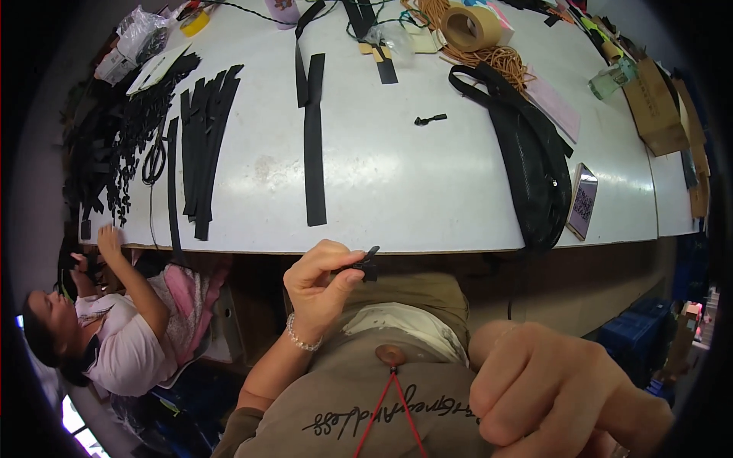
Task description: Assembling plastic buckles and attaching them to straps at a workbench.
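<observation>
Just off the table's near edge, my left hand [317, 286] pinches a small black piece [369, 269] between thumb and fingertips. It looks like a short folded strap with a narrow tip sticking up; its exact kind is too small to tell. My right hand [553, 385] is raised close to the camera at lower right, fingers curled in. Whatever it may hold is hidden behind the knuckles. Ahead on the white table [397, 183] lies another small black piece [430, 120] with a knobbed end. A long flat black strap [314, 153] runs toward the near edge.
At left lie black strips [202, 145], scissors [155, 159] and a heap of black pieces [130, 130]. A black bag [527, 168] and a phone [583, 200] are at right. Farther back sit a tape roll [467, 29] and cardboard box [655, 107]. A co-worker [126, 328] sits at left.
</observation>
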{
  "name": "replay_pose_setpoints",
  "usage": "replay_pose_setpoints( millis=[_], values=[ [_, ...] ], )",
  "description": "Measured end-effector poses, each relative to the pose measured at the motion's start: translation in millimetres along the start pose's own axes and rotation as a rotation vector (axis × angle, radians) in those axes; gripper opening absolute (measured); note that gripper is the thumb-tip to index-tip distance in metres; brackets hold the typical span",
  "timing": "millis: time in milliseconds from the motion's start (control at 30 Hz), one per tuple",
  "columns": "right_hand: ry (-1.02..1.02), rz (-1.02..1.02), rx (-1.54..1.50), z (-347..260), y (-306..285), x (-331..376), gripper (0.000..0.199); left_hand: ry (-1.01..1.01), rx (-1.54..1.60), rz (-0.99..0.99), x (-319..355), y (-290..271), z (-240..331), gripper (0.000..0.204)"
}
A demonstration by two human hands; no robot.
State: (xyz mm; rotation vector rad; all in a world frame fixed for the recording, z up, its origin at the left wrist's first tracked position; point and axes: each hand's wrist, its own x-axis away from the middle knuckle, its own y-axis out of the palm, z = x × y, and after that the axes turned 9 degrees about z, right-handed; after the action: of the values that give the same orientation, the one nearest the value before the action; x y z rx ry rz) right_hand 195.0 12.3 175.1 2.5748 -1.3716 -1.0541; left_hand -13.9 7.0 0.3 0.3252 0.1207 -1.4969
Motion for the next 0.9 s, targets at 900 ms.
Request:
replay_pose_setpoints(
  millis=[900],
  values=[
    [0.141,0.068,1.175,106,-18,53,0.013,0.217,-0.197,-0.058,-7,-6,9,0.026]
  ],
)
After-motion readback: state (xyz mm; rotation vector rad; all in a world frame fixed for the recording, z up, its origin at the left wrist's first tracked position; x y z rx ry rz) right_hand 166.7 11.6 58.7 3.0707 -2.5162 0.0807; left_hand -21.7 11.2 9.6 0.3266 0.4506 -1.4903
